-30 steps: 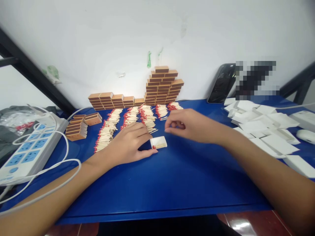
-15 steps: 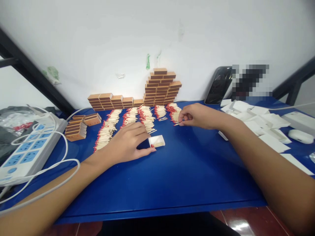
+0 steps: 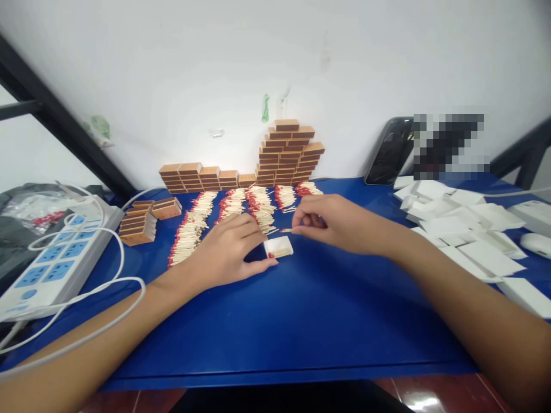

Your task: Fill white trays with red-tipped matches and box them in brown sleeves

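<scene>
A small white matchbox tray (image 3: 274,243) lies on the blue table, with a few red-tipped matches along its near side. My left hand (image 3: 230,248) curves around the tray's left end, its thumb and fingers gripping it. Just beyond the tray's far right corner, my right hand (image 3: 325,222) pinches a match (image 3: 286,230), its red head pointing left. How many sticks it holds is hard to tell. Behind both hands lie rows of loose matches (image 3: 262,211), and my right hand partly covers the rightmost pile (image 3: 306,188).
Brown matchboxes (image 3: 286,155) are stacked against the wall. Several more boxes (image 3: 138,225) lie left, near a white power strip (image 3: 55,258) with looping cables. A heap of white paper trays (image 3: 469,215) lies at right, with a dark phone (image 3: 387,152) leaning behind it.
My right hand has moved left and nearer from the rightmost match pile, carrying a match towards the tray. My left hand stays at the tray. The view has shifted slightly.
</scene>
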`<state>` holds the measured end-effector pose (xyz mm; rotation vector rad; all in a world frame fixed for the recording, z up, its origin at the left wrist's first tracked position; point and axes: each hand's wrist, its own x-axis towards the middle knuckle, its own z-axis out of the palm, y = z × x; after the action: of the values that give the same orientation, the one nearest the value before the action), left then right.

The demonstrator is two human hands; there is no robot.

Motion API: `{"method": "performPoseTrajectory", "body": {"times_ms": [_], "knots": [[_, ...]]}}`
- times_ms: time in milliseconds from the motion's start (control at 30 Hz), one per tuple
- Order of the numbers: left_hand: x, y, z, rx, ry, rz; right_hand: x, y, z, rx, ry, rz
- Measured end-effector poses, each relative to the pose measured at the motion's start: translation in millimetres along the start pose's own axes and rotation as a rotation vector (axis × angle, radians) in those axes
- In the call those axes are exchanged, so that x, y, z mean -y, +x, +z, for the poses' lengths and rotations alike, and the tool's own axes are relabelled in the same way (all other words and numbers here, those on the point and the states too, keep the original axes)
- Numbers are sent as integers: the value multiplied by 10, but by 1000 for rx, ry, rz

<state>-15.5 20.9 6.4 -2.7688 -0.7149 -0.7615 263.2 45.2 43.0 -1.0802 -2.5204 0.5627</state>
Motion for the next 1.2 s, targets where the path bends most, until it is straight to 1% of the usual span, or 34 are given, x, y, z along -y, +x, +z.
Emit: {"method": "performPoseTrajectory", "body": {"times_ms": [133,200,267,400,533,667,767,867,900,933,1000,1067,1133,1200], "knots": [[-19,3,-11,20,-2,4,158,-19,238,16,-11,-72],[-25,7,-17,29,-7,-3,169,-23,323,25,-19,-91],[-28,11,-21,34,-13,0,155,-17,365,31,-17,-106],[-32,18,-25,52,-27,3,123,1,345,57,-4,-119],[-35,17,-22,67,-44,-7,130,-11,318,100,-28,-103],[-32,17,-18,47,-36,8,168,-26,303,119,-64,-74],[-25,17,-19,32,-28,21,155,-10,207,98,-49,-85],[-16,14,-19,24,-21,14,-2,7,5,-18,-78,-51],[-13,12,-18,22,-20,13,-91,9,-72,-68,-110,-5],[-10,9,-16,20,-20,14,-193,8,-145,-83,-144,48],[-6,4,-14,18,-18,15,-402,2,-259,-37,-192,149],[-5,1,-11,13,-9,13,-569,-2,-313,19,-180,219],[-4,1,-10,14,2,10,-658,0,-314,79,-145,266],[-2,3,-8,17,5,12,-677,8,-288,122,-112,289]]}}
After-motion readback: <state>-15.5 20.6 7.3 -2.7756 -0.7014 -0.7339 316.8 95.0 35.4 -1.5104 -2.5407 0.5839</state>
